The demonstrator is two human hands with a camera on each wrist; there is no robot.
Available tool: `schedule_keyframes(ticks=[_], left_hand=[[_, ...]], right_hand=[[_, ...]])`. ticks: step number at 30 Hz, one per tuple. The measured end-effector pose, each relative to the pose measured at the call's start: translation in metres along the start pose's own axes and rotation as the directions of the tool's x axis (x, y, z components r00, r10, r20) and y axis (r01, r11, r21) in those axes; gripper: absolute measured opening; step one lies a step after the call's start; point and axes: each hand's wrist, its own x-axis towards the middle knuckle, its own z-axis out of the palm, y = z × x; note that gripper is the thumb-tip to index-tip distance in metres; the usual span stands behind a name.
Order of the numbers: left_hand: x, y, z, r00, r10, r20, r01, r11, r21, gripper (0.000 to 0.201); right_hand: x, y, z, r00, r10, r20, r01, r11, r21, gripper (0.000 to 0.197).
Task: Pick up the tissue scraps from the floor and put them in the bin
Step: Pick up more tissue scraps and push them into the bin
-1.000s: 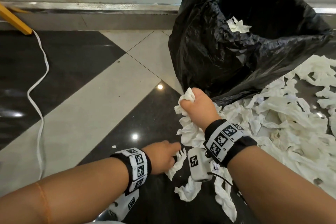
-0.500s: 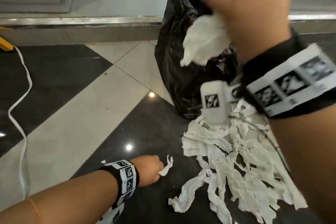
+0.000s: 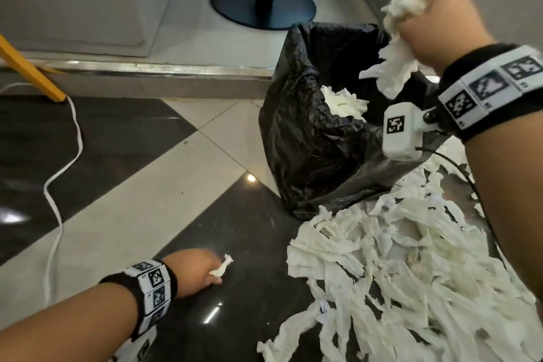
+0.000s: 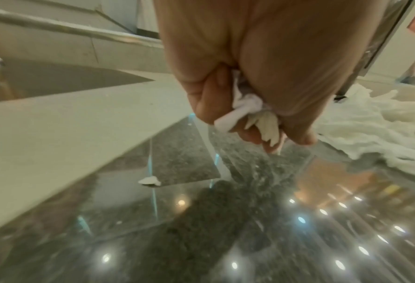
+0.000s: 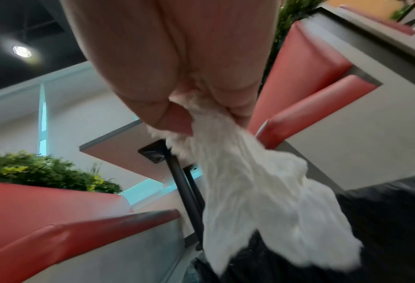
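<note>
Right hand (image 3: 440, 20) clenched on a wad (image 3: 393, 64), above the bin (image 3: 311, 138): lower, then release. Left hand (image 3: 194, 272) pinches a scrap (image 3: 221, 267); pile (image 3: 411, 273) beside it.

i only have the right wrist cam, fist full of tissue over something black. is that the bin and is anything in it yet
Observer: Yes. In the head view the right hand holds its tissue wad above the open black bin bag, and some tissue already lies inside.
Operator: whats the other hand doing
Observer: The left hand is low over the dark floor tile, pinching a small tissue scrap.
Operator: how much is left on the floor
Observer: A big tissue pile lies spread on the floor in front of the bag, on its right side.
Operator: any strays away from that
Observer: The left wrist view shows one tiny scrap lying alone on the tile.
</note>
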Motion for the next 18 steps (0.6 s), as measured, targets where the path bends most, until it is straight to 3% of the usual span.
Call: schedule_keyframes(ticks=[3,6,8,11,13,15,16,18], left_hand=[[-0.011,-0.008,-0.007,0.996,-0.09,-0.016,0.089,0.995,-0.05,0.039],[-0.022,-0.012,-0.013,0.989,-0.145,-0.009,0.144,0.988,-0.058,0.045],[-0.028,-0.01,-0.024,0.987,-0.161,-0.027,0.159,0.985,-0.061,0.047],[-0.035,-0.003,-0.047,0.967,-0.208,-0.147,0.181,0.968,-0.176,0.048],[-0.036,0.003,-0.068,0.943,-0.229,-0.243,0.177,0.96,-0.217,0.055],[-0.035,0.012,-0.098,0.902,-0.252,-0.351,0.173,0.955,-0.241,0.066],[-0.033,0.022,-0.118,0.875,-0.263,-0.405,0.168,0.952,-0.256,0.064],[-0.028,0.044,-0.161,0.814,-0.27,-0.514,0.134,0.949,-0.285,0.053]], right_hand=[[-0.012,0.024,0.005,0.987,-0.084,0.134,0.094,0.993,-0.068,0.037],[-0.019,0.037,0.014,0.985,-0.072,0.159,0.096,0.984,-0.148,0.034],[-0.021,0.041,0.017,0.987,-0.099,0.123,0.112,0.988,-0.101,0.033],[-0.015,0.045,0.019,0.991,-0.136,0.007,0.136,0.991,-0.012,0.039],[-0.016,0.049,0.021,0.977,-0.127,0.173,0.144,0.986,-0.087,0.05],[-0.016,0.056,0.02,0.921,-0.098,0.376,0.172,0.971,-0.169,0.068],[-0.016,0.059,0.014,0.913,-0.095,0.397,0.179,0.968,-0.178,0.072],[-0.01,0.064,0.001,0.938,-0.134,0.321,0.181,0.976,-0.12,0.069]])
